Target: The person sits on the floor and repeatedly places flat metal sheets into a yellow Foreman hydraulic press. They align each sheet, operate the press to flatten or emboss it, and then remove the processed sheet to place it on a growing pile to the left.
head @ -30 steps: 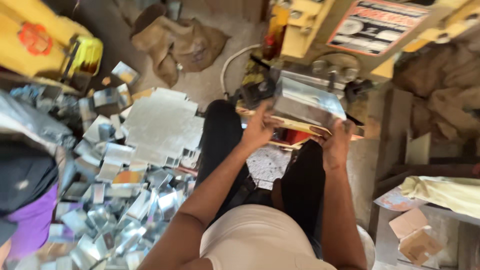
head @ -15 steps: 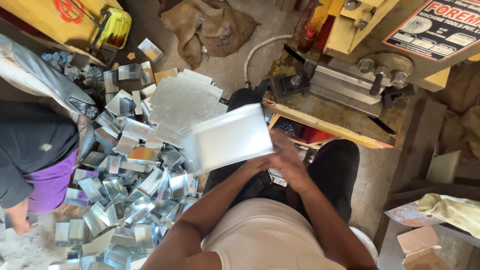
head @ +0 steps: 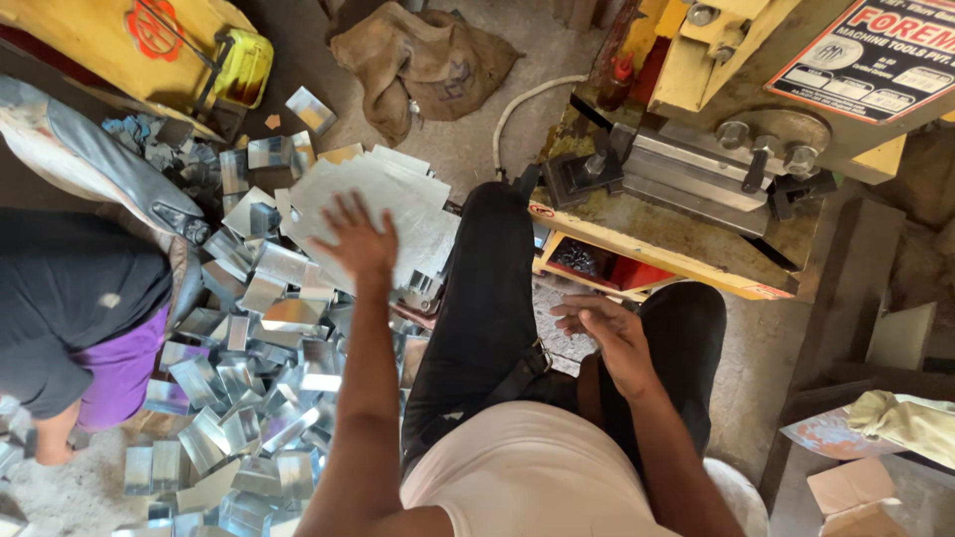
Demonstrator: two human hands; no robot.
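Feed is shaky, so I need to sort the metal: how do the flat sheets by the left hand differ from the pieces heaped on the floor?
The flat sheets lie unbent in an overlapping stack; the bent pieces are folded into channel shapes and lie jumbled at all angles. The sheets look larger and duller, the bent pieces smaller and shinier. The left hand is open over the sheets. Both are thin, silvery metal.

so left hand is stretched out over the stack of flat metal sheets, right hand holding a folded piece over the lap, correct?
Not quite. The head view shows the right hand empty, fingers spread over the lap. The left hand is indeed stretched out over the stack of flat metal sheets.
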